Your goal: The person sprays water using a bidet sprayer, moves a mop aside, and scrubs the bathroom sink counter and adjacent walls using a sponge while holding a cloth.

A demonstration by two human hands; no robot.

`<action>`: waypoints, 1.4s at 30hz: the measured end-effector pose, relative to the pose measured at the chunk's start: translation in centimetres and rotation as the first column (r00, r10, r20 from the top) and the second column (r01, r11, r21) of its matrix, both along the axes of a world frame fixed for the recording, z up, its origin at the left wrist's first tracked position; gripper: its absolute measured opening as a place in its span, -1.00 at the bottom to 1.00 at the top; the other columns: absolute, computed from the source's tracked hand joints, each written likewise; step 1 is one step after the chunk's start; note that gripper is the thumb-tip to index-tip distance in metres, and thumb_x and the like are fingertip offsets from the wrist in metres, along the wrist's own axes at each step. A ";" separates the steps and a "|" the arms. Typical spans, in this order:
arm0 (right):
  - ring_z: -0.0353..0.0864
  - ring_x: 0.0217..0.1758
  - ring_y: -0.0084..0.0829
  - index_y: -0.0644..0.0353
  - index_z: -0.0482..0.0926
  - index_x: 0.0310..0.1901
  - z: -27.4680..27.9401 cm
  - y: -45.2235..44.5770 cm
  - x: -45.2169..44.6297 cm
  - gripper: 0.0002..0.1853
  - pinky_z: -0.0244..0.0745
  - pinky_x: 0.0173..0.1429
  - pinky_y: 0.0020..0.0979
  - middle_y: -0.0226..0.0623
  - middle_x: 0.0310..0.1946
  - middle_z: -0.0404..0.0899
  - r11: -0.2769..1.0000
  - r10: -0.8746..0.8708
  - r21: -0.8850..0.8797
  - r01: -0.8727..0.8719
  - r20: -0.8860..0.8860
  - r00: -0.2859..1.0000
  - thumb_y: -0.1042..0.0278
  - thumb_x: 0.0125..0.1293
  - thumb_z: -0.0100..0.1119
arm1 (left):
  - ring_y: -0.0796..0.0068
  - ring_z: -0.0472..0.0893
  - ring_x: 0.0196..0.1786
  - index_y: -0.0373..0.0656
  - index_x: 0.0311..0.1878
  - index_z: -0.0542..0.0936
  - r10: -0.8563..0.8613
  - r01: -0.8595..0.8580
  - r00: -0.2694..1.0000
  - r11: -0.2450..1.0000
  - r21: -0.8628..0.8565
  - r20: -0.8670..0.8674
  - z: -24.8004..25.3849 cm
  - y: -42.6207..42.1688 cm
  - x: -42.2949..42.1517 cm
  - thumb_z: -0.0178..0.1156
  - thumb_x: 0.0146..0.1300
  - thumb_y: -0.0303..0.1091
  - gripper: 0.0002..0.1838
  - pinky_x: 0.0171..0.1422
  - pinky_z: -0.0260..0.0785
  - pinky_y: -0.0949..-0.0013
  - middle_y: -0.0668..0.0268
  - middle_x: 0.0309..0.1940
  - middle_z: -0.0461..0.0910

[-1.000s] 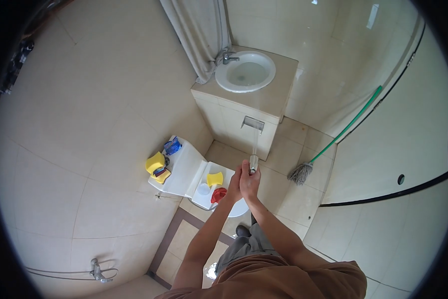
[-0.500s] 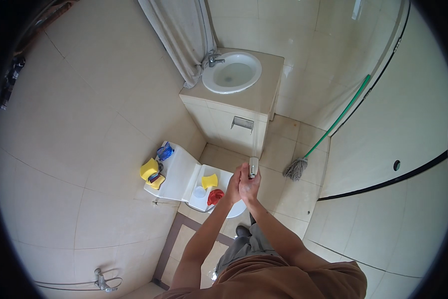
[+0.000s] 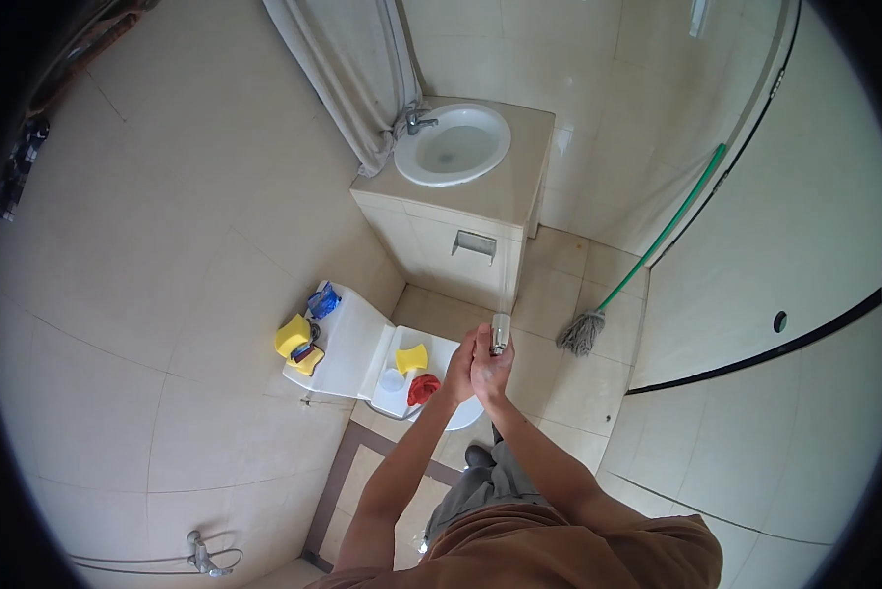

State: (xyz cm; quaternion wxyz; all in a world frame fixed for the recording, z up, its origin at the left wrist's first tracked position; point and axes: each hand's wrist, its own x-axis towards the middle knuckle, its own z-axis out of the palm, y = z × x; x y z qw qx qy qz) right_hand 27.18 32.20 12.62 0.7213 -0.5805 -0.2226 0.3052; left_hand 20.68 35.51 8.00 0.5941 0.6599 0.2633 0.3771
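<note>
A chrome spray nozzle (image 3: 501, 335) sticks out from between my two hands, above the floor to the right of the white toilet (image 3: 347, 348). My right hand (image 3: 490, 373) is closed around it. My left hand (image 3: 461, 365) is pressed against the right one with its fingers closed too, though the palms hide the grip. From the nozzle's tip a faint pale streak, like a water jet, reaches toward the tiled washbasin cabinet (image 3: 431, 218). On the closed toilet lid near my left hand lie a red cloth-like item (image 3: 423, 390), a yellow sponge (image 3: 412, 358) and a small whitish round object (image 3: 393, 379).
More yellow sponges (image 3: 294, 336) and a blue packet (image 3: 324, 300) sit on the toilet tank. A green-handled mop (image 3: 663, 236) leans at the right. The white basin (image 3: 453, 145) stands ahead beside a grey curtain (image 3: 347, 69). A wall tap (image 3: 200, 554) is at lower left.
Hands and nozzle stay almost in place, with the nozzle slightly higher in view. The background has shifted a little from a small head movement.
</note>
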 end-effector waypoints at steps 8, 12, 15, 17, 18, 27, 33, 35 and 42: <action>0.43 -0.51 -0.62 0.28 0.47 -0.25 -0.5 -0.9 1.6 -0.66 0.35 -0.42 -0.47 -0.43 -0.54 0.48 0.998 -0.067 0.011 0.067 -0.047 0.997 0.10 0.44 0.17 | 0.29 0.57 0.04 -0.15 0.34 0.30 0.005 0.015 0.993 0.985 0.172 -0.114 -0.6 -0.7 1.7 0.29 0.19 -0.31 -0.34 0.16 0.39 0.32 0.16 0.00 0.54; 0.41 -0.54 -0.61 0.28 0.48 -0.29 -0.8 -0.7 2.5 -0.65 0.34 -0.44 -0.45 -0.42 -0.59 0.46 0.999 -0.018 -0.046 0.017 -0.027 0.999 0.10 0.44 0.17 | 0.41 0.54 0.04 -0.09 0.37 0.32 -0.132 0.248 0.926 0.920 -0.304 0.354 -6.0 -0.3 3.5 -0.03 0.45 -0.11 -0.50 0.12 0.45 0.39 0.22 0.02 0.52; 0.40 -0.56 -0.59 0.29 0.48 -0.32 -1.3 -0.3 2.6 -0.63 0.34 -0.46 -0.42 -0.39 -0.62 0.45 0.994 -0.001 -0.108 0.000 -0.013 1.000 0.08 0.42 0.18 | 0.34 0.57 0.04 -0.14 0.35 0.30 0.048 -0.039 0.996 0.991 0.128 -0.071 -0.3 -1.2 2.4 0.28 0.20 -0.35 -0.36 0.16 0.40 0.33 0.19 -0.02 0.55; 0.40 -0.56 -0.57 0.30 0.48 -0.32 -1.5 -0.1 2.4 -0.61 0.34 -0.46 -0.40 -0.37 -0.62 0.45 0.989 0.006 -0.145 -0.006 0.003 1.000 0.06 0.41 0.19 | 0.34 0.57 0.04 -0.14 0.34 0.30 0.036 -0.033 0.996 0.999 0.040 -0.078 -0.3 -1.5 2.1 0.27 0.20 -0.37 -0.36 0.16 0.40 0.34 0.21 -0.02 0.55; 0.40 -0.56 -0.56 0.30 0.48 -0.32 -1.2 -0.1 2.3 -0.59 0.34 -0.46 -0.39 -0.36 -0.62 0.46 0.987 0.016 -0.160 -0.014 0.012 1.000 0.04 0.41 0.19 | 0.35 0.57 0.04 -0.15 0.34 0.30 0.052 -0.048 0.995 0.998 0.042 -0.081 -0.6 -1.6 1.9 0.27 0.20 -0.38 -0.37 0.17 0.39 0.34 0.21 -0.02 0.55; 0.50 -0.52 -0.44 0.36 0.51 -0.34 -1.1 1.0 -0.3 -0.48 0.41 -0.40 -0.33 -0.26 -0.56 0.53 0.941 0.181 -0.301 -0.154 0.062 0.982 -0.09 0.38 0.18 | 0.37 0.55 0.06 -0.15 0.33 0.31 0.231 -0.165 0.953 0.938 -0.305 0.196 -1.0 -1.8 -0.4 0.12 0.33 -0.27 -0.48 0.15 0.41 0.36 0.20 0.02 0.53; 0.53 -0.50 -0.38 0.35 0.53 -0.35 0.1 2.2 -2.7 -0.45 0.42 -0.38 -0.31 -0.24 -0.57 0.53 0.920 0.306 -0.282 -0.274 0.078 0.949 -0.13 0.37 0.17 | 0.38 0.54 0.05 -0.14 0.35 0.31 0.371 -0.077 0.832 0.813 -0.577 0.412 0.0 -1.3 -2.5 0.07 0.37 -0.21 -0.48 0.13 0.41 0.37 0.21 0.01 0.52; 0.51 -0.50 -0.38 0.35 0.53 -0.35 0.0 2.6 -3.5 -0.45 0.41 -0.39 -0.31 -0.24 -0.58 0.52 0.912 0.353 -0.256 -0.320 0.093 0.931 -0.13 0.37 0.17 | 0.39 0.54 0.05 -0.14 0.36 0.30 0.394 -0.089 0.815 0.810 -0.580 0.425 0.3 -1.2 -3.2 0.05 0.39 -0.19 -0.48 0.13 0.41 0.37 0.21 0.00 0.52; 0.47 -0.53 -0.39 0.32 0.52 -0.33 1.1 3.2 -5.7 -0.49 0.39 -0.39 -0.29 -0.25 -0.61 0.48 0.883 0.429 -0.278 -0.379 0.150 0.891 -0.10 0.39 0.17 | 0.40 0.53 0.04 -0.13 0.39 0.30 0.457 -0.182 0.779 0.820 -0.542 0.430 -0.4 -1.2 -5.1 -0.01 0.44 -0.11 -0.47 0.11 0.41 0.38 0.22 -0.01 0.51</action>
